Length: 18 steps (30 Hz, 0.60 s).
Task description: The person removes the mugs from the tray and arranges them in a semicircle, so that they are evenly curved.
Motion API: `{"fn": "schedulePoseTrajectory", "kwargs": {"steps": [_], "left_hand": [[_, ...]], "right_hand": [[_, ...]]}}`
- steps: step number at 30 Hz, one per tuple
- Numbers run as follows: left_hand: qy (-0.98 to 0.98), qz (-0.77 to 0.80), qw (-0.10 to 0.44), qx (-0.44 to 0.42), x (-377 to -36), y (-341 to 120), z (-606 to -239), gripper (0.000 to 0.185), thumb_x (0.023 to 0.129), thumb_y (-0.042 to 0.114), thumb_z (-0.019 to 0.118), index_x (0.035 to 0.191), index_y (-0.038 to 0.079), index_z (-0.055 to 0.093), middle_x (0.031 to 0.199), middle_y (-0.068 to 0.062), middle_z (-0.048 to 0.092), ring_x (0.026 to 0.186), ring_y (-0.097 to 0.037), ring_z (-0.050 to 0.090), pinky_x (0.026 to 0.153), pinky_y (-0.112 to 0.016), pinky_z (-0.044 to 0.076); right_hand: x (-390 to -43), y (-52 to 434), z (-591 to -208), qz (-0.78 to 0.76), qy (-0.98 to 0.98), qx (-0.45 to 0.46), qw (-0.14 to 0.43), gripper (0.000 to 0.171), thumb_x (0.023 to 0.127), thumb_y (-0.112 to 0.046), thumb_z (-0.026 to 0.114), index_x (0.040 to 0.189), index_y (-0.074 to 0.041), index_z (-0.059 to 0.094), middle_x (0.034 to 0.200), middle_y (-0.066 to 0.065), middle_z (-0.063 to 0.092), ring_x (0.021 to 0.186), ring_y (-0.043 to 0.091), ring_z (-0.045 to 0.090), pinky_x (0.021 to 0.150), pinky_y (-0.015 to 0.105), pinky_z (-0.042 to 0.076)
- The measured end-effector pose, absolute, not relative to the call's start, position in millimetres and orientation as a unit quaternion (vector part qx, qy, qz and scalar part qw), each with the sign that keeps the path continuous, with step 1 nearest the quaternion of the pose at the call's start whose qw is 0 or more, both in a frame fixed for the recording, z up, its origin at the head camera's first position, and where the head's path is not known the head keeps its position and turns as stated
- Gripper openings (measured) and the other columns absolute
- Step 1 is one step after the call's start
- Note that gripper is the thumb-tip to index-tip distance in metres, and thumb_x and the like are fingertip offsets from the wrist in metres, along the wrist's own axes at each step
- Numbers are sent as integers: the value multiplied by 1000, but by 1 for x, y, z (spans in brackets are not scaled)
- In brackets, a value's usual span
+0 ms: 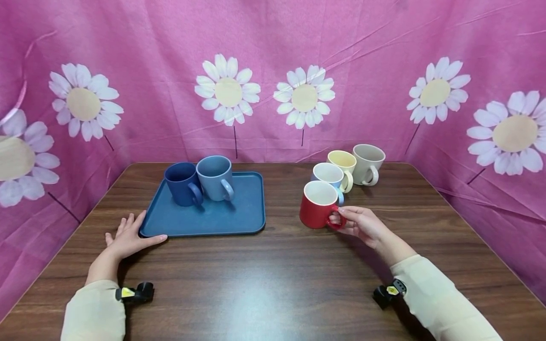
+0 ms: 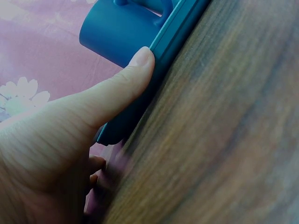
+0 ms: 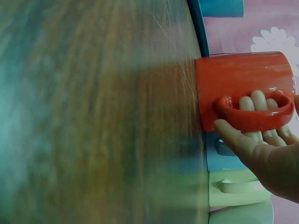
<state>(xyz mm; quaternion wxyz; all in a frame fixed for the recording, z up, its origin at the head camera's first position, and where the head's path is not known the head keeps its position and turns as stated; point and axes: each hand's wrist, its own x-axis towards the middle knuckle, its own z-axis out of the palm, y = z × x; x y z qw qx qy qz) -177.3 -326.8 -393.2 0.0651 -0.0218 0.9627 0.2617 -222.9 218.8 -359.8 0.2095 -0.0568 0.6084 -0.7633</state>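
right hand [image 1: 360, 225]: grips the red mug [image 1: 317, 208] by its handle [image 3: 254, 120]. several fingers [image 3: 258, 100] are hooked through the loop, tips showing against the mug wall; another digit lies outside it, tip near the mug's base. mug upright on the tabletop [image 1: 256, 274], well to the right of the tray, white inside.

left hand [image 1: 130, 239]: fingers spread, at the near left corner of the blue tray [image 1: 239, 218]. left wrist view: thumb tip touches the tray rim; nothing grasped.

on the tray, left part toward the back: dark blue mug [image 1: 181, 187] and, just to its right, grey-blue mug [image 1: 214, 180]. both upright, handles toward front right.

behind the red mug, a slanting row going back and right: light blue mug [image 1: 327, 173], pale yellow mug [image 1: 341, 161], grey mug [image 1: 368, 158], all upright. red overlaps light blue in the head view; contact between them cannot be told.

setting: pink cloth [image 1: 264, 23] with white flowers [image 1: 228, 92] behind and at both sides. pale sleeves [image 1: 94, 308] on both arms, a small black device [image 1: 145, 292] at each wrist.
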Motion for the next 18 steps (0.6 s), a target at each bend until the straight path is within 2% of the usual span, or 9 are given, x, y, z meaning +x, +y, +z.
{"fn": "schedulePoseTrajectory", "kwargs": {"steps": [7, 13, 18], "left_hand": [[962, 264, 61, -23, -177, -327, -394, 102, 72, 56, 57, 137, 1, 0, 131, -38, -6, 119, -48, -15, 75, -71, -11], [962, 264, 66, -22, -177, -327, -395, 103, 72, 55, 57, 137, 0, -1, 131, -38, -6, 118, -48, -14, 75, -71, -11], [963, 262, 64, -21, -178, -328, -395, 102, 73, 55, 57, 137, 1, -1, 131, -38, -6, 118, -48, -15, 75, -71, -11]], "right_hand": [[-217, 226, -354, -750, 631, -63, 188, 15, 89, -11, 49, 87, -12, 64, 88, 4, 64, 86, 17, 59, 78, 39, 44], [-210, 234, -342, -724, 662, -71, 180, 13, 89, -16, 50, 94, -14, 62, 95, 4, 62, 93, 19, 56, 82, 43, 40], [-207, 238, -331, -681, 712, -82, 150, 14, 88, -19, 51, 98, -18, 60, 97, -6, 59, 93, 12, 55, 82, 40, 41]]}}
